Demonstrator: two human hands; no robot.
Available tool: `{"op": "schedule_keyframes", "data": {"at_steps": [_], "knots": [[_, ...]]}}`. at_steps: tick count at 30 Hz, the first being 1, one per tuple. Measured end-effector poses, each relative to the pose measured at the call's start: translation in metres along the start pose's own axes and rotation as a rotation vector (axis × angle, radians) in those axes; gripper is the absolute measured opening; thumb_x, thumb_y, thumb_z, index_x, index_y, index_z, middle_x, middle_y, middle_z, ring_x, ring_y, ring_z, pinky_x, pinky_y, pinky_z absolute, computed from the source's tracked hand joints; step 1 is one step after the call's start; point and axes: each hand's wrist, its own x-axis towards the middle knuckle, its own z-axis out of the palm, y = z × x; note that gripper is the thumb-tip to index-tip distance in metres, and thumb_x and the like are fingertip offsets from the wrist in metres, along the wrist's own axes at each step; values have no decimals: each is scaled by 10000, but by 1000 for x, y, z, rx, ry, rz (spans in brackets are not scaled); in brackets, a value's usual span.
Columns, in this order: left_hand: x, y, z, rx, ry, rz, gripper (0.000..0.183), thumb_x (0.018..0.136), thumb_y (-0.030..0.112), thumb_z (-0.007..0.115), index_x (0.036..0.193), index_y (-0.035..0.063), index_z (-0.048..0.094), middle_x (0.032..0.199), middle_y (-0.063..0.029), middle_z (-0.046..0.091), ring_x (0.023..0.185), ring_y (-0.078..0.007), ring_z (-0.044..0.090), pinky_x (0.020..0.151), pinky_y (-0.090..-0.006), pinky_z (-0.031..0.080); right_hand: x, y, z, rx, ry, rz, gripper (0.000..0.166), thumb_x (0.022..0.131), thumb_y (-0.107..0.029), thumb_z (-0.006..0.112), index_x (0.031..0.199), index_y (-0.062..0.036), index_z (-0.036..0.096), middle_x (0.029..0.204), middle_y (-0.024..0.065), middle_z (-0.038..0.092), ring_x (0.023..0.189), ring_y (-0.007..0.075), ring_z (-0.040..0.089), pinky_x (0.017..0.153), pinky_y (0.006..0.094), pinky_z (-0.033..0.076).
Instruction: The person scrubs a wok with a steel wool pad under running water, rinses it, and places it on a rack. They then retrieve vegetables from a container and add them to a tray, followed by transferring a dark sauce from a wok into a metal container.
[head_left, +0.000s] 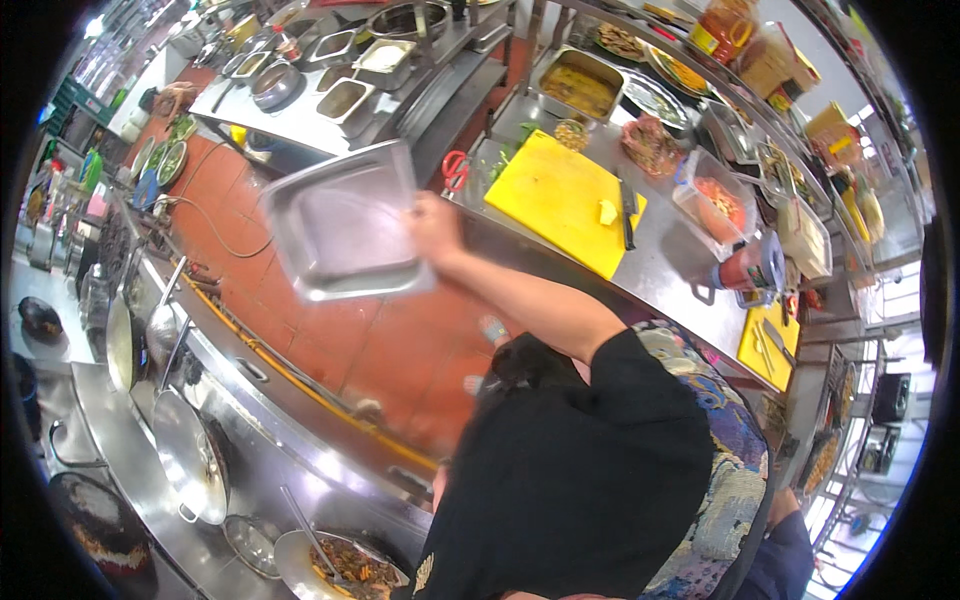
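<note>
My right hand (433, 231) grips the near rim of a rectangular stainless steel food pan (352, 217), with the arm stretched out. The pan is tilted above the red tiled floor (360, 345), and its inside looks bare. Motion blurs both hand and pan. Only a small part of my left hand (440, 486) shows at the edge of my black shirt (577, 465); the rest is hidden. It is close to the edge of the steel cooking range (330, 465), and whether it holds anything is not visible.
A yellow cutting board (559, 199) with a knife (628, 217) lies on the steel counter. A blender jug (750, 266) stands farther along. Woks (191, 454) and a wok of cooked food (349, 566) sit on the range. Another person's hand (784, 504) appears at the lower right.
</note>
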Motion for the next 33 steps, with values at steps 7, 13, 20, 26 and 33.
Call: {"op": "schedule_keyframes", "data": {"at_steps": [7,13,20,26,33], "knots": [[75,-33,-9,100,-124,-6,428,946,371,570,1117,-9,667,1008,-116,702,884,-222,655,799,-376,532,-35,113,-201,450,675,424,152,768,-125,710,709,-22,615,693,9,576,664,115,550,556,311,410],[100,19,-13,138,-57,227,366,918,314,577,1051,-7,692,954,-116,702,846,-222,657,771,-370,527,-20,183,-217,667,1090,585,117,823,-77,665,919,-11,672,873,44,664,764,166,640,613,324,516],[74,80,-27,-43,19,80,457,937,287,545,1246,-47,587,1133,-179,659,940,-283,663,808,-415,536,-14,225,-175,1003,803,803,512,942,-335,710,1202,39,477,1047,187,567,827,297,653,772,466,652],[62,72,-7,-517,218,156,490,972,388,540,1234,-17,631,1091,-203,700,966,-307,685,768,-479,559,-67,202,-142,604,92,973,604,958,-400,669,1322,58,521,1083,214,634,924,332,683,782,470,633],[46,126,-4,-548,318,-78,596,977,551,554,1151,4,715,1066,-127,718,989,-206,648,863,-373,509,-136,253,-137,-289,-823,930,216,915,-245,721,979,-39,725,895,46,705,731,184,647,707,331,522]]}}
